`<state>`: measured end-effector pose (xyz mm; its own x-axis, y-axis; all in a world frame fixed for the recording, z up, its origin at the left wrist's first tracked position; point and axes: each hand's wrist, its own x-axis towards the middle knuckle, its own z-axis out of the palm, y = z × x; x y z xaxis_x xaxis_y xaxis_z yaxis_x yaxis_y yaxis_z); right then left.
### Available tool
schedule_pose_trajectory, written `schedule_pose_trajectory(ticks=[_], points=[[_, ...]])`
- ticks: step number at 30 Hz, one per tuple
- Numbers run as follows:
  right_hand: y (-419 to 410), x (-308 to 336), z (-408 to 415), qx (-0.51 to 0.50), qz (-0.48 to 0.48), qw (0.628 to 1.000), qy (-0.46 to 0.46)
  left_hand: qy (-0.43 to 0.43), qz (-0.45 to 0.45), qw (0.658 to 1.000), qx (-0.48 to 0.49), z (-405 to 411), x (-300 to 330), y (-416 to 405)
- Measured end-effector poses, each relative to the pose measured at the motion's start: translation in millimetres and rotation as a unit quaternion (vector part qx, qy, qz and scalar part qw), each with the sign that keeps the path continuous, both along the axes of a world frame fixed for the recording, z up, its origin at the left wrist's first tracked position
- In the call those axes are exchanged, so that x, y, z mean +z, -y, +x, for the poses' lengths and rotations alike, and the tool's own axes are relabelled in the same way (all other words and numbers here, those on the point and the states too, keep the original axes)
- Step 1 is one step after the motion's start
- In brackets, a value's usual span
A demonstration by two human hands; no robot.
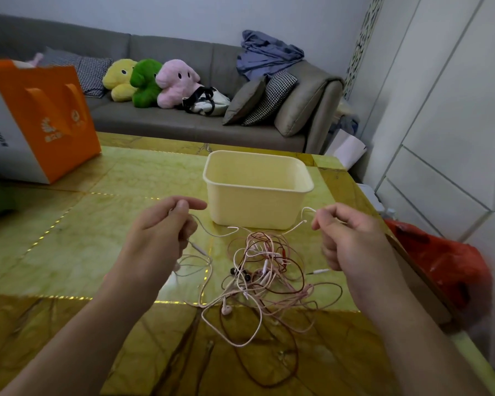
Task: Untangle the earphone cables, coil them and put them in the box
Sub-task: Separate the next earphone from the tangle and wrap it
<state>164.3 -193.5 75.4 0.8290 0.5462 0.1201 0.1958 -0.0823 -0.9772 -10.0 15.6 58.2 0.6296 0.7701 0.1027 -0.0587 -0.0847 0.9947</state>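
Note:
A tangle of pink, white and dark red earphone cables point(265, 270) lies on the yellow-green table point(83, 224), just in front of an open cream plastic box point(257, 192). My left hand point(160, 227) pinches one end of a thin pale cable above the table, left of the tangle. My right hand point(346, 235) pinches another stretch of pale cable to the right. The cable sags between both hands and runs down into the pile. A pink earbud point(226, 310) and a jack plug point(319, 271) lie at the tangle's edges.
An orange and white paper bag point(40, 121) stands at the table's far left. A red plastic bag point(440, 267) sits off the table's right edge. Behind the table is a grey sofa point(183, 121) with plush toys and cushions.

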Motion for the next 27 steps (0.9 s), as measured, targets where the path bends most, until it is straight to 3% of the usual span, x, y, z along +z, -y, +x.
schedule_pose_trajectory(ticks=[3, 6, 8, 10, 13, 16, 18, 20, 21, 22, 24, 25, 27], points=[[0.3, -2.1, -1.7, -0.023, -0.107, 0.989, 0.1, -0.012, 0.025, 0.999, -0.027, -1.9, 0.5, 4.2], [-0.7, -10.4, -1.9, -0.067, -0.297, 0.926, 0.225, 0.002, 0.031, 0.998, -0.045, -1.0, 2.4, 9.2], [-4.0, -17.5, -3.7, -0.078, -0.374, 0.89, 0.249, 0.003, 0.022, 0.998, -0.067, -0.8, 4.1, 12.6], [-6.5, -22.3, -2.6, -0.053, -0.341, 0.908, 0.237, 0.005, 0.013, 0.996, -0.087, -1.0, 5.0, 15.0], [-5.3, -11.2, -5.6, -0.026, -0.191, 0.958, 0.212, -0.021, 0.027, 0.996, -0.077, 0.3, 1.8, 11.4], [-3.1, 5.2, -15.6, 0.001, -0.061, 0.981, 0.184, -0.113, 0.089, 0.989, -0.028, 3.1, -9.9, 0.4], [-3.9, 7.5, -25.0, 0.045, -0.054, 0.977, 0.2, -0.225, 0.166, 0.96, -0.018, 2.5, -14.2, -1.5], [-7.1, 2.6, -34.5, 0.091, -0.097, 0.962, 0.237, -0.361, 0.243, 0.899, -0.054, 0.7, -16.6, 6.6], [-9.1, -0.1, -38.2, 0.11, -0.115, 0.956, 0.245, -0.38, 0.273, 0.881, -0.069, 0.6, -16.5, 12.6], [-11.1, -2.6, -40.7, 0.124, -0.124, 0.953, 0.249, -0.358, 0.297, 0.882, -0.073, 0.0, -12.8, 19.8], [-14.7, -3.6, -45.9, 0.133, -0.12, 0.947, 0.267, -0.217, 0.301, 0.923, -0.106, -0.1, -3.7, 32.7], [-16.4, -2.8, -48.9, 0.136, -0.111, 0.944, 0.279, -0.138, 0.253, 0.947, -0.141, 0.0, 0.1, 37.4], [-18.7, -2.0, -52.0, 0.142, -0.096, 0.943, 0.285, -0.041, 0.136, 0.965, -0.22, 0.3, 6.6, 48.1]])
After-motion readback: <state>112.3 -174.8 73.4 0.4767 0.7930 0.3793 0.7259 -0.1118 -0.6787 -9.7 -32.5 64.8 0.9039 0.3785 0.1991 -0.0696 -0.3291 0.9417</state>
